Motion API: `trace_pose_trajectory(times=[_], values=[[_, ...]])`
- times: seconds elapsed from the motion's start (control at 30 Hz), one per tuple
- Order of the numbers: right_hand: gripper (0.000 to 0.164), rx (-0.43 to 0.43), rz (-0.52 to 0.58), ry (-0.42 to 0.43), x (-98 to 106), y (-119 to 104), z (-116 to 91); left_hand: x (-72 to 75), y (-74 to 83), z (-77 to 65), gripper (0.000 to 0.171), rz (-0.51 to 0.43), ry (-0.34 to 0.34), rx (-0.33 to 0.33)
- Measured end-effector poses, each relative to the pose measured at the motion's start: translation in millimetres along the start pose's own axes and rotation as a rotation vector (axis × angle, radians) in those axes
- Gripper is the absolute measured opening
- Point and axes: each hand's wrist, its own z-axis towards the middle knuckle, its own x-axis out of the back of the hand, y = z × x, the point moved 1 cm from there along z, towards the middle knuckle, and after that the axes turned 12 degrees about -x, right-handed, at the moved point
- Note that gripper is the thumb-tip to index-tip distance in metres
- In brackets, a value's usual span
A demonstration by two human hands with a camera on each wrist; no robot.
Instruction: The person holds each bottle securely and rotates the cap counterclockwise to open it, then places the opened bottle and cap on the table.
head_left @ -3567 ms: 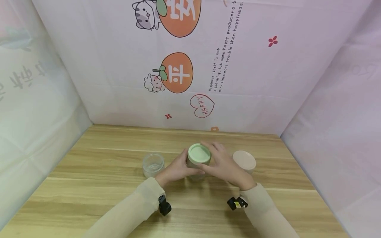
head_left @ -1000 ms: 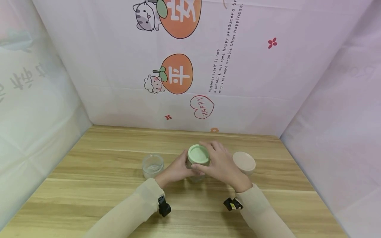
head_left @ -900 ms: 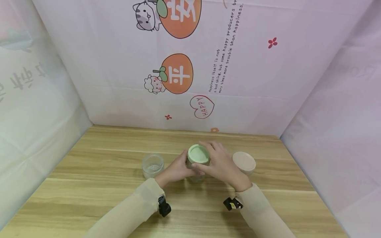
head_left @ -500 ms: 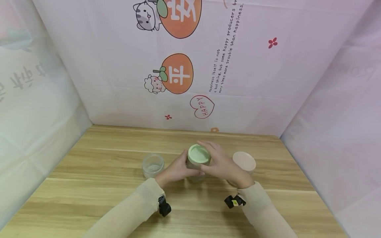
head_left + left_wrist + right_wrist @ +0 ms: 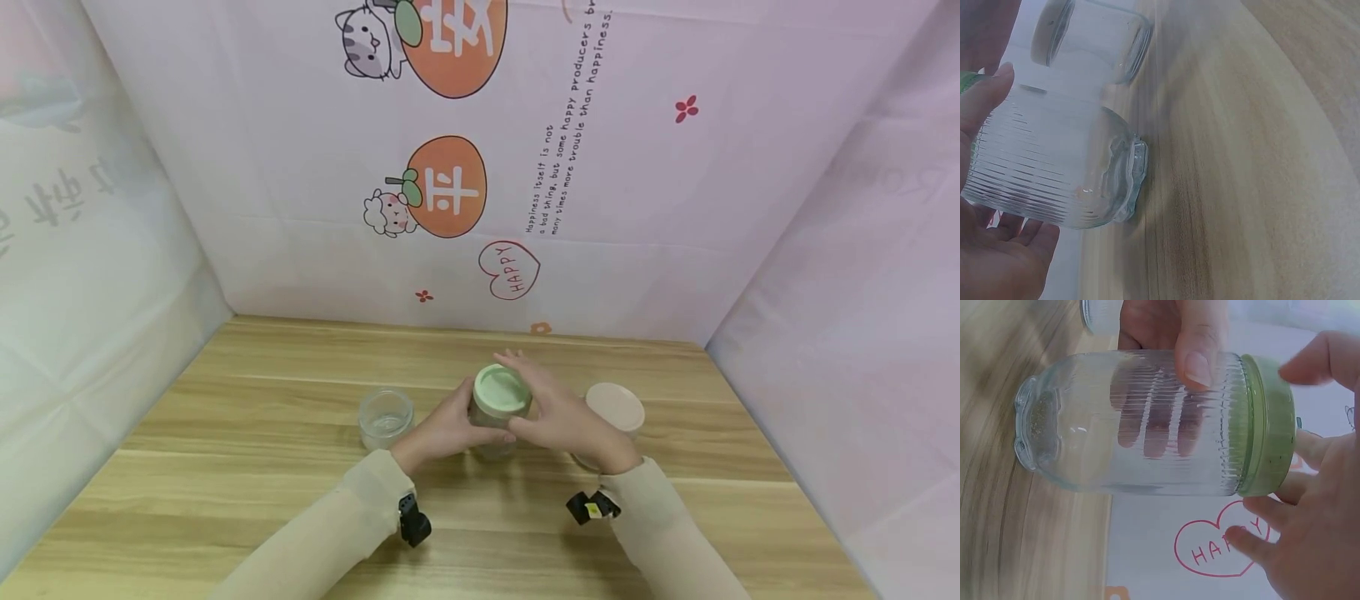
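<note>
Nearest to you, your two cream sleeves (image 5: pixel 315 533) reach in, a black device (image 5: pixel 414 520) strapped at each wrist. Your left hand (image 5: pixel 442 429) is wrapped round a ridged clear glass jar (image 5: pixel 1097 444), held upright near the middle of the table. Your right hand (image 5: pixel 562 417) is spread wide about the green lid (image 5: pixel 502 389) seated on that jar, fingers toward its far edge; how firmly they touch it, I cannot tell. Just beside your left wrist sits an open-topped glass jar (image 5: pixel 386 421); to your right, partly hidden by your right hand, is a jar with a pale lid (image 5: pixel 617 406). The tabletop (image 5: pixel 225 467) is light wood with long streaks of grain, running back to a whitish-pink back cloth (image 5: pixel 600 292). On it you see orange fruit (image 5: pixel 468 187), a cat (image 5: pixel 363 42), a sheep (image 5: pixel 388 212), a red heart (image 5: pixel 510 269) reading HAPPY and lines of English text. A left cloth (image 5: pixel 97 317) and a right cloth (image 5: pixel 862 317), both creased, close the sides. Your count: three glass jars, two lids, two orange fruit, one heart, two red flowers (image 5: pixel 686 109), three cloth walls.
</note>
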Motion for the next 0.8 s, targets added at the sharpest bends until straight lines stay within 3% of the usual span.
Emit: trace_pose_trajectory(times=[0.13, 0.33, 0.6, 0.8], values=[[0.082, 0.060, -0.182, 0.121, -1.1, -2.1, 1.8, 0.4, 4.0, -0.6, 0.094, -0.003, -0.008, -0.007], [0.088, 0.031, -0.363, 0.282, -4.0, -8.5, 1.9, 1.3, 4.6, -1.7, 0.095, -0.023, -0.011, 0.000], [0.094, 0.005, -0.462, 0.320, -7.6, -10.4, 0.3, 0.3, 1.3, -1.9, 0.095, -0.026, 0.004, 0.012], [0.091, 0.001, -0.464, 0.311, -7.9, -7.7, 0.9, 0.3, 2.5, -2.7, 0.092, -0.028, 0.003, 0.012]])
